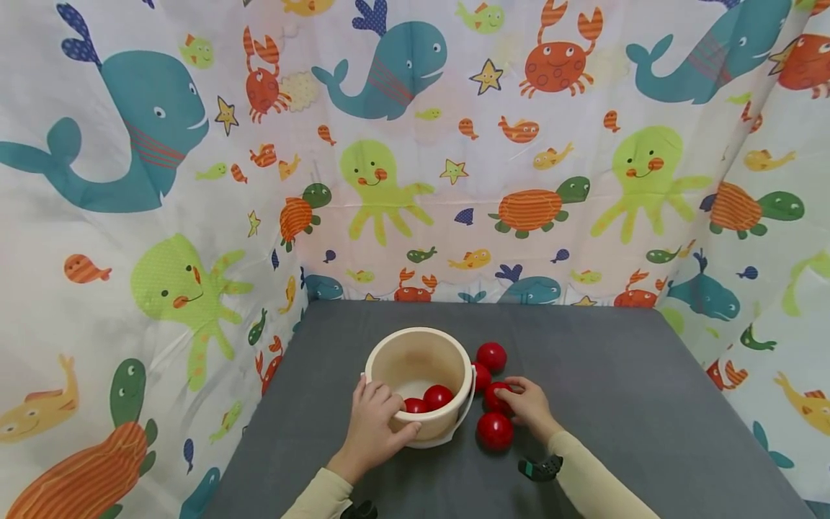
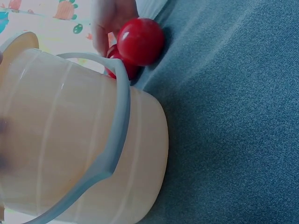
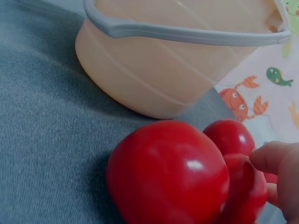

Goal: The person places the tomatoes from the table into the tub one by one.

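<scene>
A cream bucket (image 1: 420, 346) with a pale handle (image 1: 463, 414) stands on the dark cloth-covered table, two red balls (image 1: 438, 397) lying inside it. My left hand (image 1: 376, 425) grips the bucket's near left rim, fingers over the edge and thumb along the front outside. To the right of the bucket, my right hand (image 1: 530, 405) holds a red ball (image 3: 245, 186) between thumb and fingers; the hand partly covers it. Nearer to me is another red ball (image 1: 495, 432), close beside the held one. Two more red balls (image 1: 491, 357) sit just beyond, one partly hidden by the bucket's handle.
The grey table (image 1: 603, 375) stretches out on both sides of the bucket. A curtain (image 1: 415, 166) printed with sea animals hangs behind the table and along its left and right sides. A dark band (image 1: 541, 468) is on the right wrist.
</scene>
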Demonstrator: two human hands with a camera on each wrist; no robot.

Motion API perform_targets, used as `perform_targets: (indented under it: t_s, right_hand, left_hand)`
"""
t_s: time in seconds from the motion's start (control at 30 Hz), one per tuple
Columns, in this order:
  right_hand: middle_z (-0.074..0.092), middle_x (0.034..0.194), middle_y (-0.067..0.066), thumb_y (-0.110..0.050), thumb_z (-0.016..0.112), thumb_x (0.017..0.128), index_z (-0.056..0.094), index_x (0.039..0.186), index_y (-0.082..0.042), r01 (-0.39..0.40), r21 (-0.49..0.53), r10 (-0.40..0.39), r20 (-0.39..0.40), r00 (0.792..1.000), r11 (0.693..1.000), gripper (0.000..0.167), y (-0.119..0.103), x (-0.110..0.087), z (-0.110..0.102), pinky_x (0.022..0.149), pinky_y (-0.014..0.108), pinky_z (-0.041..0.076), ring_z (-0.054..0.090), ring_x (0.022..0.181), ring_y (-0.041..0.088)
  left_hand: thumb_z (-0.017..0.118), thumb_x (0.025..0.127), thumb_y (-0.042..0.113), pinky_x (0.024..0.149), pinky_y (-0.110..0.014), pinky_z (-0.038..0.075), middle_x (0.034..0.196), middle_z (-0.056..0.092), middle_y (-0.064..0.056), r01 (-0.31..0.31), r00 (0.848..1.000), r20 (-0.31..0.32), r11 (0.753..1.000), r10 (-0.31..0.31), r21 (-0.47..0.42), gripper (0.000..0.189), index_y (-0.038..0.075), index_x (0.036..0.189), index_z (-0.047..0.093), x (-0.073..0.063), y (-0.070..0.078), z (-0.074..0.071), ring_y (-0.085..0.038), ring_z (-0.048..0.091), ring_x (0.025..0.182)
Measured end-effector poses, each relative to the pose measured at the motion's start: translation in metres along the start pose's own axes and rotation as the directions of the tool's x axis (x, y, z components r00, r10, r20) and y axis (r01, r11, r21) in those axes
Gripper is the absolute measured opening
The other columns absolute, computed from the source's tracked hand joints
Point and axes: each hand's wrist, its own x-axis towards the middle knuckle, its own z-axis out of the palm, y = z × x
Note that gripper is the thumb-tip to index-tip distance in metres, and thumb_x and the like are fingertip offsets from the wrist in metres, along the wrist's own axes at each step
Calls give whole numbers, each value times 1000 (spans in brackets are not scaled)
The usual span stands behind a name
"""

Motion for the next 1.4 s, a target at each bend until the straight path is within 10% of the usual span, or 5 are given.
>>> perform_targets:
  t_s: [0.93,1.4]
  right_hand:
    - [64,134,32,-26,75,95,62,137,1,-7,2,7,-12,1000,1000,51,-6,7,-11,66,40,65,69,99,33]
    - [59,143,31,-28,70,101,56,147,-3,119,13,-120,41,992,993,54,-95,18,-57,85,46,65,66,117,44]
  left_hand:
    - [80,78,41,109,-77,37,82,57,4,16,1000,15,1000,-16,6,26,22,78,62,1,1,-1,-25,57,107]
    - [81,78,40,109,-77,37,82,56,4,13,1000,9,1000,-13,-12,26,22,79,63,3,2,-2,-26,57,107]
